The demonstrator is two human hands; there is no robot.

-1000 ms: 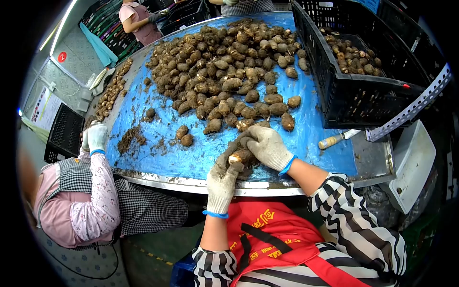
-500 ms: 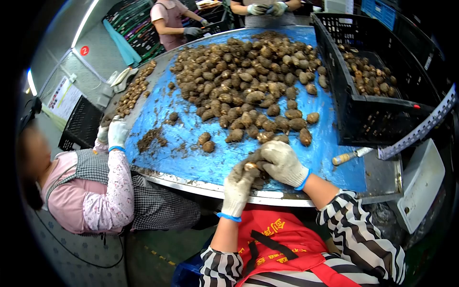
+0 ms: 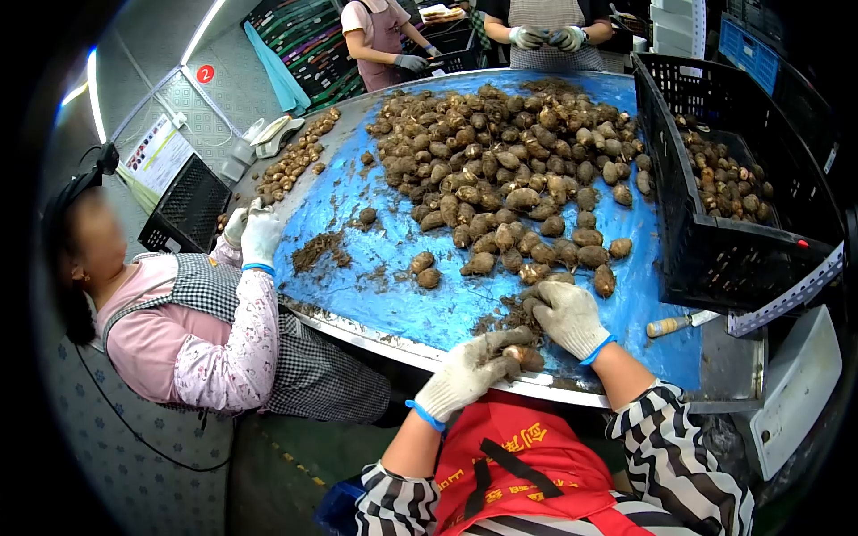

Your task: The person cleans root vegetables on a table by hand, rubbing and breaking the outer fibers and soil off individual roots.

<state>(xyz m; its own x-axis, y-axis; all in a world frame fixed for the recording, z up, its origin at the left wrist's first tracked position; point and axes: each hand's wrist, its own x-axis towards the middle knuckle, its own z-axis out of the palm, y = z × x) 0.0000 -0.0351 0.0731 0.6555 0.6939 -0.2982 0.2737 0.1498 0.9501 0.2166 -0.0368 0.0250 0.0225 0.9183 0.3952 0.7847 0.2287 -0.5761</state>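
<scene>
My left hand (image 3: 472, 371), in a soiled white glove, has its thumb and fingers about a small brown taro (image 3: 525, 359) at the table's near edge. A pale patch shows on that taro. Just right of it, my right hand (image 3: 570, 320), gloved too, is over the blue sheet at the near side of the heap. Its fingers are curled downward beside loose soil (image 3: 518, 313); whatever is under them is hidden. The heap of soil-covered taros (image 3: 500, 161) spreads over the blue sheet (image 3: 384, 308) beyond both hands.
A knife (image 3: 670, 325) with a wooden handle lies at right, below a black crate (image 3: 742, 250) holding more taros. At left a co-worker (image 3: 214, 330) in a checked apron works with gloved hands, near a row of cleaner taros (image 3: 295, 161). Two more people stand across the table.
My hands have come apart: the right has moved away from the left, which keeps the taro. The view has shifted, and the table sits further right and lower.
</scene>
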